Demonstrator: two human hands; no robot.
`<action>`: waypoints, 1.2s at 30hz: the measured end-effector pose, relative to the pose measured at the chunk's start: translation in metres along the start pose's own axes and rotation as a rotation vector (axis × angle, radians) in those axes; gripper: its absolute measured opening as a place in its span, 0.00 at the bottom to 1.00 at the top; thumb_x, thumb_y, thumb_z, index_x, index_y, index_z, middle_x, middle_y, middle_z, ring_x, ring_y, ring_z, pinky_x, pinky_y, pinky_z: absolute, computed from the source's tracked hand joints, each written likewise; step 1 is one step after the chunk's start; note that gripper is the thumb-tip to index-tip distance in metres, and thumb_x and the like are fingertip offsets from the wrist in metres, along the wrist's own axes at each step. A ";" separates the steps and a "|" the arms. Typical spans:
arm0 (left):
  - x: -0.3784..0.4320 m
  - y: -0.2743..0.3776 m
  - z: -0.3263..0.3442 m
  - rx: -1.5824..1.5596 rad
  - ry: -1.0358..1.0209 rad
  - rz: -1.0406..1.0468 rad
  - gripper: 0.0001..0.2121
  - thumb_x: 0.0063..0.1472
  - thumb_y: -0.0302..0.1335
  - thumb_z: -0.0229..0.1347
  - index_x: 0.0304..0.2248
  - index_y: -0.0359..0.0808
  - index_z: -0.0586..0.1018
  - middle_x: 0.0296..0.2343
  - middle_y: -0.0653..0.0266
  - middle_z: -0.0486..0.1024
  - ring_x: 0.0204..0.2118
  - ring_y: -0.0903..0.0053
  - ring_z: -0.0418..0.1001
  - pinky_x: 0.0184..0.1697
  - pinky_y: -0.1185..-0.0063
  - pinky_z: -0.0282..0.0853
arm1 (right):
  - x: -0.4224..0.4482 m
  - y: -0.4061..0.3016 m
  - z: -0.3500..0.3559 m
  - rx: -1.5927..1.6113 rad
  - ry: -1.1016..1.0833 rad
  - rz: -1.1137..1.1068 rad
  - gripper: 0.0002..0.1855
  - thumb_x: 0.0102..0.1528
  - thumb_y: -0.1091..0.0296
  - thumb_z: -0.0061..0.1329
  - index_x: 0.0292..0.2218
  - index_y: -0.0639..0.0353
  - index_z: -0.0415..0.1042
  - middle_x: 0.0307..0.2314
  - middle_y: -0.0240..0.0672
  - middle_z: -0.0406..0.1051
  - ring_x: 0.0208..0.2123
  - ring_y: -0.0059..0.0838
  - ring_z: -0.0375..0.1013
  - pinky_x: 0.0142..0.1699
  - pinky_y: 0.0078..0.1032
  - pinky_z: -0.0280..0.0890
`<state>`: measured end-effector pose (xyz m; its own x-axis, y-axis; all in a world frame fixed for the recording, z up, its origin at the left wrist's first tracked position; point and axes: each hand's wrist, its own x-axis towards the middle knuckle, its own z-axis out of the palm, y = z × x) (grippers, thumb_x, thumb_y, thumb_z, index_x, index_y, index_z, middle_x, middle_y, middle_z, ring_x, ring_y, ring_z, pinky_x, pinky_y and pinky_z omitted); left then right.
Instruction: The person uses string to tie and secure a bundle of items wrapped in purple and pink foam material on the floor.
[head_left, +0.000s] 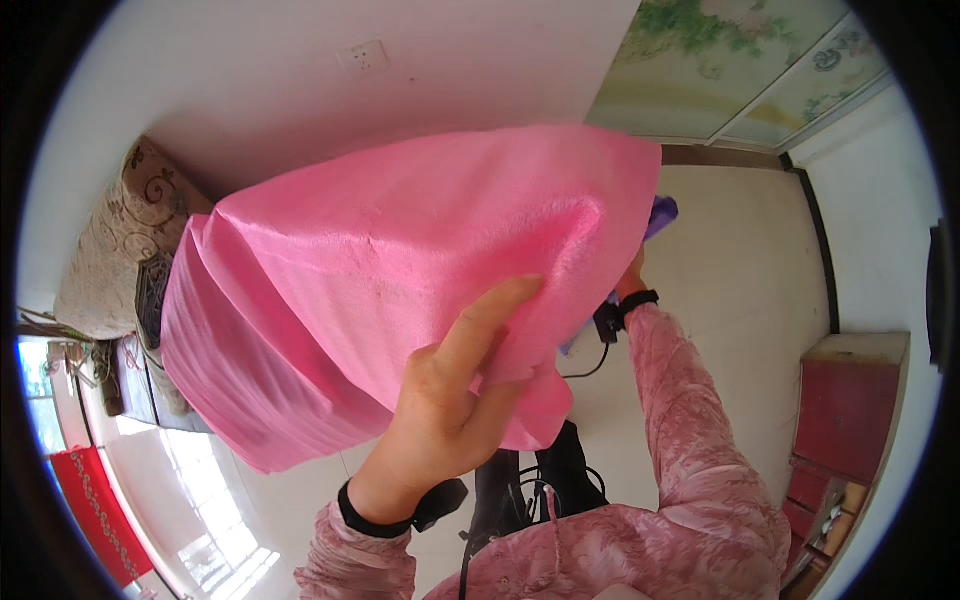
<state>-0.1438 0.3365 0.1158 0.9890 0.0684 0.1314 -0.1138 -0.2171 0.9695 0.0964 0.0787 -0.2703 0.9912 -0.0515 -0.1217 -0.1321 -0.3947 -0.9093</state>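
A large pink sheet of fabric (360, 270) spreads in front of me, its left part hanging in soft folds. My left hand (450, 390) grips the near edge of the fabric between thumb and fingers, and the cloth dips beside the index fingertip. My right hand (634, 274) is at the far right, mostly hidden behind the pink fabric. Only part of that hand and its wrist show, so its grip cannot be made out. A purple thing (662, 215) sticks out past the cloth just beyond that hand. Black straps circle both wrists.
Behind the fabric at left stands a patterned brown roll (112, 255). A wall with a socket (364, 57) rises at the back, beside painted sliding panels (720, 67). A red cabinet (847, 412) stands at right on the tiled floor (735, 262). Black cables hang near my legs.
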 end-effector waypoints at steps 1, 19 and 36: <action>-0.001 0.003 -0.006 0.003 -0.006 0.008 0.25 0.49 0.12 0.44 0.50 0.29 0.64 0.32 0.56 0.74 0.31 0.77 0.74 0.35 0.84 0.67 | -0.024 -0.016 0.003 0.013 0.018 -0.035 0.40 0.44 0.42 0.54 0.46 0.70 0.62 0.38 0.54 0.70 0.41 0.46 0.70 0.41 0.38 0.65; 0.061 -0.007 0.079 0.096 0.007 -0.068 0.21 0.55 0.14 0.44 0.50 0.27 0.62 0.28 0.58 0.75 0.28 0.84 0.70 0.31 0.87 0.64 | -0.059 -0.009 0.035 -0.335 -0.201 -0.362 0.37 0.41 0.60 0.55 0.51 0.56 0.55 0.39 0.49 0.67 0.36 0.51 0.70 0.38 0.42 0.65; 0.092 -0.023 0.141 0.302 -0.052 -0.063 0.25 0.51 0.19 0.50 0.51 0.35 0.63 0.16 0.60 0.66 0.16 0.74 0.67 0.21 0.78 0.62 | -0.052 -0.086 -0.117 0.550 -0.715 0.470 0.24 0.53 0.58 0.47 0.50 0.55 0.61 0.43 0.36 0.67 0.42 0.34 0.69 0.47 0.36 0.63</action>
<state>-0.0370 0.2107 0.0766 0.9976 0.0427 0.0549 -0.0267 -0.4938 0.8692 0.0565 0.0079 -0.1388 0.6299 0.5386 -0.5595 -0.6689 0.0101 -0.7433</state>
